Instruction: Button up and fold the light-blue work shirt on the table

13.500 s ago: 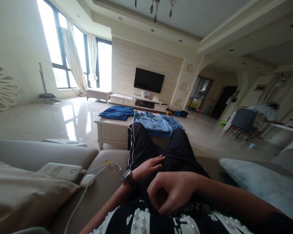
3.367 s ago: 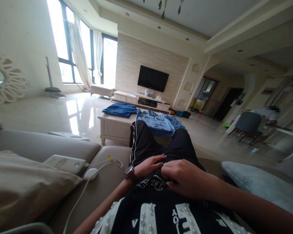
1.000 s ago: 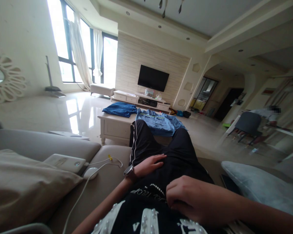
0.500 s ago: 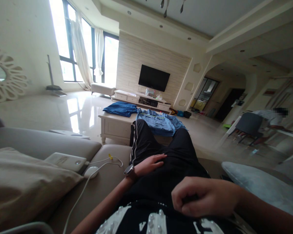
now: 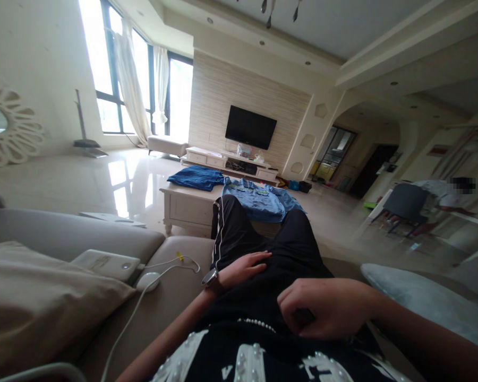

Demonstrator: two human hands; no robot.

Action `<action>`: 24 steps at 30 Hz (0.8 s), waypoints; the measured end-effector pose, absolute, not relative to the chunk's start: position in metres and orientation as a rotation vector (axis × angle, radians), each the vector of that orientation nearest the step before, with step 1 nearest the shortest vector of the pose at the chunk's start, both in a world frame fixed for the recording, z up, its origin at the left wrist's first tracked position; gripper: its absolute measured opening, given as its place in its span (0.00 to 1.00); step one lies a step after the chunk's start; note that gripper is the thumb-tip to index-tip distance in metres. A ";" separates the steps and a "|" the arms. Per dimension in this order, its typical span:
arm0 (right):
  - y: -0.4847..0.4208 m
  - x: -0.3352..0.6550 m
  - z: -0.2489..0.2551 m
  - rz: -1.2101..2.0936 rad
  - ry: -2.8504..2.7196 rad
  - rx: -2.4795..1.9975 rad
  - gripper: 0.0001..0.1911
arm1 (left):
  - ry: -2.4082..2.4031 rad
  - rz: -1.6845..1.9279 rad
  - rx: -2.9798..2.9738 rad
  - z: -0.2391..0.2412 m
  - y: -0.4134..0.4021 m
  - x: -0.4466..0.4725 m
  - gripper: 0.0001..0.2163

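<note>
My left hand (image 5: 245, 267) lies flat on the black trousers (image 5: 239, 228) over my lap, its fingers stretched out and a watch (image 5: 210, 278) on the wrist. My right hand (image 5: 326, 307) is closed, fingers curled in, just above the front of my black shirt (image 5: 219, 329). Whether it pinches the shirt's cloth is hidden. White lettering and pearl beads decorate the shirt. Beyond my knees, a light blue denim shirt (image 5: 253, 199) is spread on the cream coffee table (image 5: 187, 208), with a folded darker blue garment (image 5: 197, 178) at its left.
On the sofa (image 5: 179, 302) to my left are a white box-shaped device (image 5: 105, 263), a white cable (image 5: 135, 310) and a beige cushion (image 5: 43, 302). A pale cushion (image 5: 422, 297) is at my right. Across the room, a person (image 5: 438, 191) sits at a table near a grey chair (image 5: 405, 201).
My right hand has shifted slightly forward, and the shirt front has moved so its bead row shows more. My left hand stays where it was.
</note>
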State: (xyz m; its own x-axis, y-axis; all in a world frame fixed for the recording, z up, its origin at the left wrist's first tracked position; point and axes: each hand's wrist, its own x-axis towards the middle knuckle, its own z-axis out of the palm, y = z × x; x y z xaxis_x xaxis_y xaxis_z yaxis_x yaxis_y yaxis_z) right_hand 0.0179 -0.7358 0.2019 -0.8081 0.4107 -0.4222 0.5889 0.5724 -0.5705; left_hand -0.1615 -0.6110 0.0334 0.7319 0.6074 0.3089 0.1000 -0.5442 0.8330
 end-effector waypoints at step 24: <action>-0.773 0.016 0.214 -0.855 2.710 1.060 0.07 | 0.543 0.744 2.058 0.033 -0.611 -0.162 0.28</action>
